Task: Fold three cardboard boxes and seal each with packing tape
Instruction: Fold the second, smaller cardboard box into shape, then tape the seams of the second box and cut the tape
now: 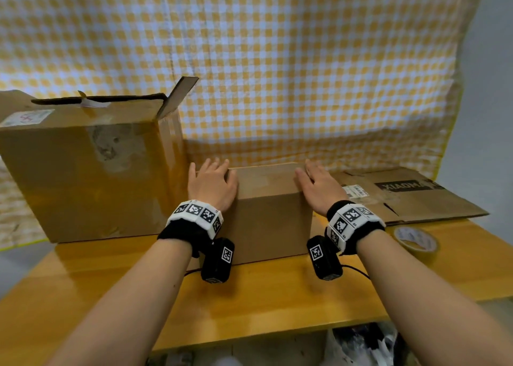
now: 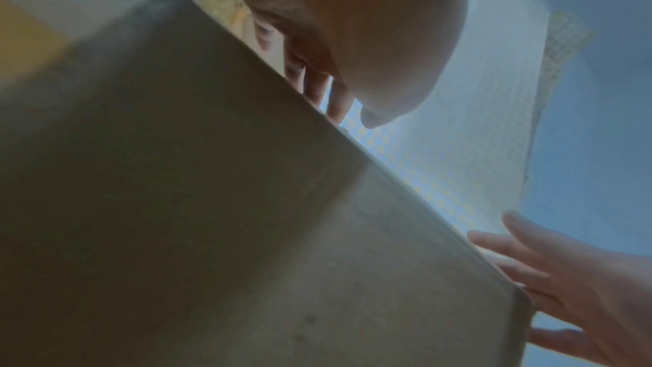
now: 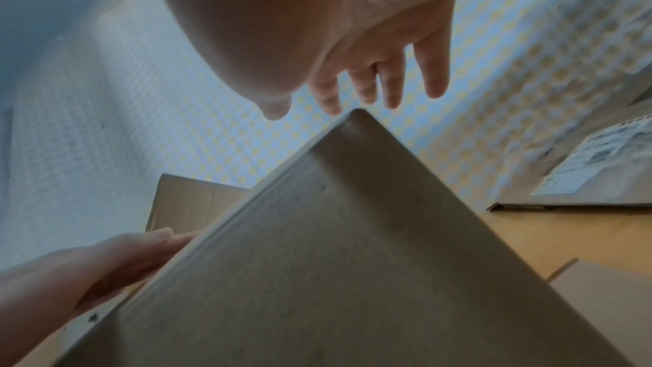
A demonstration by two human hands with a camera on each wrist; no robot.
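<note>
**Two hands on a small closed box at the middle of the bench**

A person's two bare forearms reach forward over a wooden bench (image 1: 277, 296), each wrist wearing a black band with black-and-white square markers.

A small brown box (image 1: 273, 213) stands near the middle of the bench, its top flaps down. The left hand (image 1: 212, 184) rests on the box's top left edge with the fingers straight and spread, the palm over the corner. The right hand (image 1: 319, 186) lies on the top right edge in the same way, fingers straight and apart. Neither hand curls round anything. From the right wrist view, the right fingertips (image 3: 391, 94) hang just past the box's far corner.

A roll of tape (image 1: 415, 240) lies flat near the right edge of the bench, beside the right wrist and apart from the small box.

Behind it, a flattened box (image 1: 410, 196) with a printed label lies along the back right of the bench.

A large box (image 1: 88, 171) stands on the left side, touching or just beside the small box, with one top flap sticking up.

A yellow-and-white checked cloth (image 1: 277, 60) hangs behind the bench.
</note>
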